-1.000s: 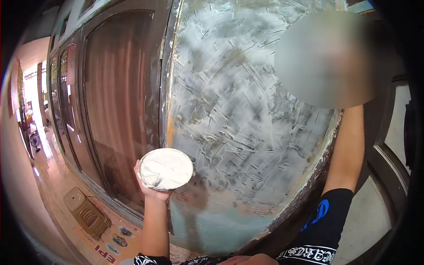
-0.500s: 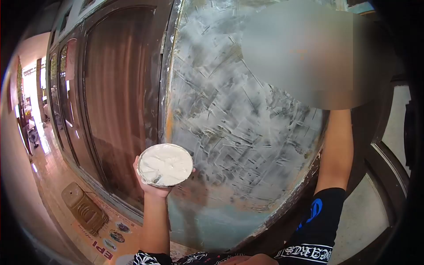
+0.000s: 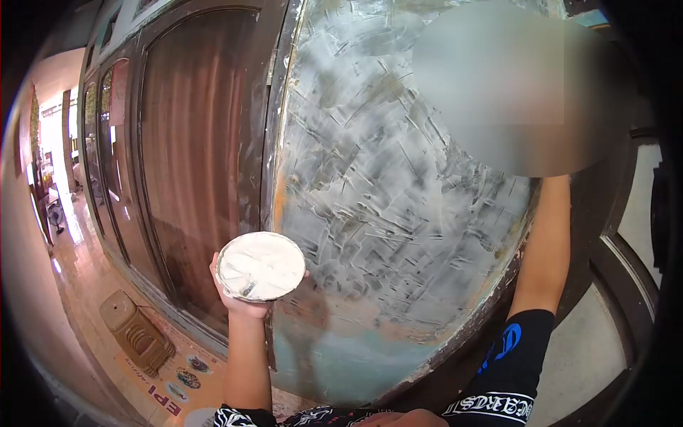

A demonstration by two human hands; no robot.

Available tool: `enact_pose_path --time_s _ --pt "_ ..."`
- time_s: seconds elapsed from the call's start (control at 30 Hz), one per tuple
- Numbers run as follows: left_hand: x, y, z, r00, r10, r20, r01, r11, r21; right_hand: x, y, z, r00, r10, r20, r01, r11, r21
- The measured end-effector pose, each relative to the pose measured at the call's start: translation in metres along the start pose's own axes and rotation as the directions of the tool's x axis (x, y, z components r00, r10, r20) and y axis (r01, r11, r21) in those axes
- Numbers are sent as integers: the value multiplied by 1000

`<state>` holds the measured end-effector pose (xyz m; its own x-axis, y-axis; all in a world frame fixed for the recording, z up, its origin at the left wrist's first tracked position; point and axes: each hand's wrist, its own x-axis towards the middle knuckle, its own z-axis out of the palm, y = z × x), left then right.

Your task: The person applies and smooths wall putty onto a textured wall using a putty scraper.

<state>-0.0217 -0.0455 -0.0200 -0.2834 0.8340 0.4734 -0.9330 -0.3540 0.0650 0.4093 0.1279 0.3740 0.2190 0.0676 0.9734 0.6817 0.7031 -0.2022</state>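
My left hand (image 3: 245,302) is wrapped round the underside and side of a round bowl of white paste (image 3: 262,265), held level in front of the wall's lower left part. A groove and a grey smear mark the paste near its front rim. My right arm reaches up along the right edge of the wall panel (image 3: 384,185), which is coated in streaky grey and white filler. A blurred patch covers my right hand, so its fingers and anything in them are hidden.
Left of the panel stands a dark wooden door frame (image 3: 260,128) with a curtain (image 3: 192,142) behind glass. A brown plastic stool (image 3: 135,331) lies on the tiled floor at lower left. Dark panelling (image 3: 619,285) borders the right side.
The wall and door have shifted slightly right in view. My left hand and the bowl appear slightly further left against them. My right forearm remains raised, slightly further right.
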Motion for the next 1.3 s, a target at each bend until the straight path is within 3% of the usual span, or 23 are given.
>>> enact_pose_path --time_s 0.03,0.1,0.17,0.2,0.27,0.33,0.4,0.47,0.5,0.57,0.63,0.7,0.73,0.8,0.9,0.93,1.03,1.1,1.17,1.23,1.3 --pt "0 1 1 1000 -3 29 2 1000 26 -4 -1 -6 1000 20 -21 -19 999 48" --pt "0 1 -1 999 -8 52 5 999 53 -32 -7 11 980 -140 144 105 968 227" --pt "5 0 -4 1000 -5 -11 6 997 78 -87 -54 16 897 -301 323 255 950 179" --pt "8 -2 -5 999 2 -44 1 998 70 -94 -62 22 898 -298 323 253 952 175" --pt "10 -6 -3 1000 -20 -21 22 997 77 -103 -65 30 850 -372 372 438 892 -109" --pt "10 -9 2 999 -49 3 49 997 68 -63 -43 31 939 -209 274 214 977 12" --pt "10 -6 -3 999 -47 7 46 996 75 -19 -14 11 992 -95 80 105 986 -127" --pt "11 0 -5 999 -40 12 38 996 79 5 10 -13 997 14 -72 -21 994 -103" --pt "11 4 -3 999 -36 5 36 996 81 -7 -13 -25 992 30 -126 -52 983 -177" --pt "11 6 -4 999 -31 -6 32 996 78 -23 -11 -18 999 53 -11 -52 997 55" --pt "13 7 -3 999 -47 -28 49 995 82 -63 -34 4 958 -150 243 97 971 219" --pt "12 3 2 998 -60 -13 60 998 1 -106 -67 29 893 -333 304 312 943 117" --pt "11 0 4 997 -72 14 72 997 41 -109 -76 35 892 -333 304 312 943 116" --pt "12 -4 4 998 -64 -2 64 997 46 -98 -87 49 895 -238 376 323 929 -180" --pt "11 1 -6 998 -34 -58 37 998 49 -39 -53 53 991 -83 108 89 995 -52" --pt "7 4 -2 999 -43 -1 43 995 88 -27 -48 46 999 -31 26 32 999 -39" --pt "0 20 -2 998 -39 42 34 992 118 -31 -44 24 991 -10 134 5 999 37" --pt "-3 30 -8 1000 0 4 -1 991 133 -71 -60 36 948 -152 281 68 956 285" --pt "-2 36 -12 1000 17 -13 -16 997 82 -101 -83 48 924 -193 329 133 971 197" --pt "-3 35 -8 999 32 -39 -27 993 113 -110 -88 65 843 -388 374 437 898 -54" --pt "-6 35 -2 999 -5 38 1 995 104 -80 -89 70 912 -289 291 338 931 -134"
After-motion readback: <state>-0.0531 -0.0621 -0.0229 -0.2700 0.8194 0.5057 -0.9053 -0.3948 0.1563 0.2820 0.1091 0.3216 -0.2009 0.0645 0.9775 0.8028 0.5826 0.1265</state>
